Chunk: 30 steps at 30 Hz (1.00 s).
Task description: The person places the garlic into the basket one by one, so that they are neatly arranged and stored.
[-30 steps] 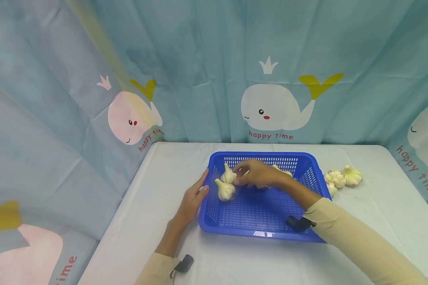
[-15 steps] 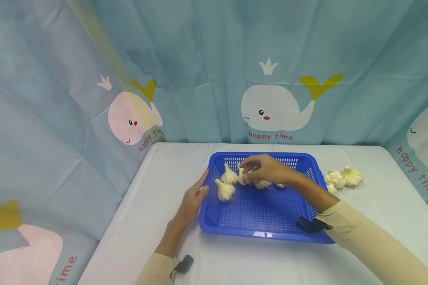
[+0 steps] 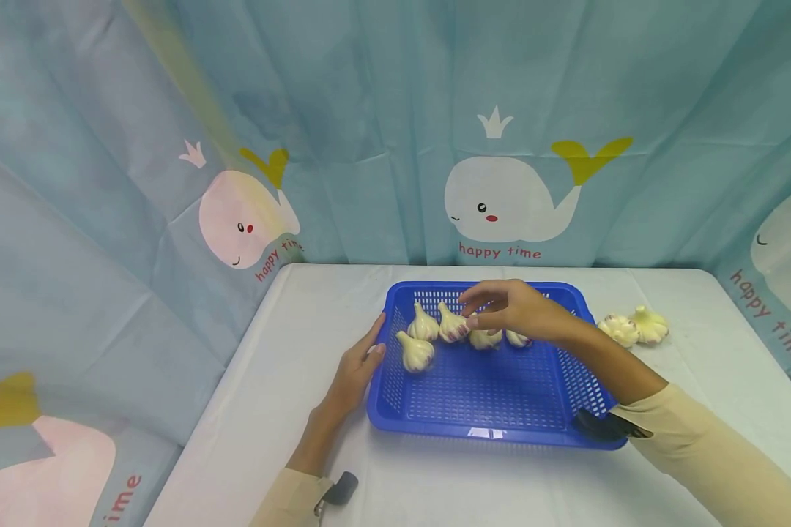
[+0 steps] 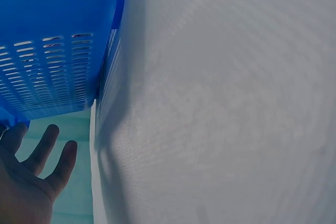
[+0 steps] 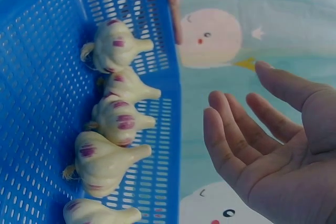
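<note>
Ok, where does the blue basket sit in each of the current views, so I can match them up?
Head: the blue basket is right of centre, below the middle, on the white table.
Left wrist: part of the blue basket fills the upper left corner.
Right wrist: part of the blue basket takes up the left half.
Shared landmark: the blue-green curtain, visible in all three.

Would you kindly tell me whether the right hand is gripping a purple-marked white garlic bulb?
No: the right wrist view shows the right hand holding nothing.
</note>
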{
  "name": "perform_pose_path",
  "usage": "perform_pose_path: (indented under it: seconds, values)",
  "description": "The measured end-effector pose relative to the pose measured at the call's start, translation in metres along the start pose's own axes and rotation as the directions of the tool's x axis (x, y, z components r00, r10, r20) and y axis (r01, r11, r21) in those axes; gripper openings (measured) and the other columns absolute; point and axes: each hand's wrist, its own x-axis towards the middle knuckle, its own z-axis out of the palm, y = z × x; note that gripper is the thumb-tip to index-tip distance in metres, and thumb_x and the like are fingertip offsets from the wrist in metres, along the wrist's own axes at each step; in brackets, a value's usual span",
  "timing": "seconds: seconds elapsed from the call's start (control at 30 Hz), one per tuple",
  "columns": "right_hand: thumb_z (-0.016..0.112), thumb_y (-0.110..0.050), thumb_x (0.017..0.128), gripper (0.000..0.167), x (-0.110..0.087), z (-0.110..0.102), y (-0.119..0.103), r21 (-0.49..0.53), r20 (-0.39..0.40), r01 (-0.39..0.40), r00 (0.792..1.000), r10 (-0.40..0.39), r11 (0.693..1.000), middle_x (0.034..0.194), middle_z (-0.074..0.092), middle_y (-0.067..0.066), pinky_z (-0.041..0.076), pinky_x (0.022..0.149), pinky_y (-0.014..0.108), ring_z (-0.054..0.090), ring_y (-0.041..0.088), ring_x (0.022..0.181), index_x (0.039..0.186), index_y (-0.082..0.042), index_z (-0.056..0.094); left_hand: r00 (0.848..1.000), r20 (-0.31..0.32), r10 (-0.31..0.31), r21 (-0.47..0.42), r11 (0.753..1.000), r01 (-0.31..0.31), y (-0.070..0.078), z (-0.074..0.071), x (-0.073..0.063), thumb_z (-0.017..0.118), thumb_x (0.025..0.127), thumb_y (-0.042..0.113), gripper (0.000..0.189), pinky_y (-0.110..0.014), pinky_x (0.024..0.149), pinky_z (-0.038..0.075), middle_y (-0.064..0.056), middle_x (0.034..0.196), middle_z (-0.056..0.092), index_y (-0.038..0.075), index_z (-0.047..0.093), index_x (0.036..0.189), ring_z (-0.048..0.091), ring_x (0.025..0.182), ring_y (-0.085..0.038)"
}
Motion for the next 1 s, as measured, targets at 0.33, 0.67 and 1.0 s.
perform_pose_path:
  seconds: [0.33,0.67,1.0]
  values:
    - [0.078,-0.026,0.097,0.038,-0.03,-0.016,0.006,-0.004,-0.108,-0.006,0.994,0.006,1.0,0.128,0.073,0.011,0.063,0.092,0.042,0.073,0.026,0.113,0.133,-0.014,0.07,1.0,-0.004,-0.002,0.009,1.0,0.002,0.001,0.001,0.0,0.041,0.114,0.039,0.056,-0.045,0.127,0.032,0.011,0.171,0.031,0.031,0.03,0.168,0.031,0.159,-0.017]
    - [0.075,-0.031,0.1,0.039,-0.058,-0.032,0.019,-0.083,-0.197,-0.025,0.98,0.009,0.996,0.129,0.073,0.011,0.063,0.091,0.04,0.074,0.021,0.11,0.135,-0.016,0.068,1.0,0.0,-0.004,0.003,1.0,0.004,0.001,0.001,0.0,0.041,0.114,0.039,0.056,-0.046,0.127,0.031,0.012,0.172,0.031,0.031,0.03,0.168,0.031,0.159,-0.017]
    - [0.071,-0.025,0.103,0.039,-0.08,-0.044,0.036,-0.074,-0.284,-0.006,0.959,-0.015,0.997,0.125,0.074,0.008,0.066,0.086,0.036,0.075,0.008,0.106,0.137,-0.005,0.065,1.0,-0.003,0.0,-0.011,1.0,0.0,0.001,0.001,0.0,0.041,0.114,0.038,0.056,-0.046,0.128,0.03,0.012,0.172,0.03,0.031,0.03,0.168,0.03,0.159,-0.017]
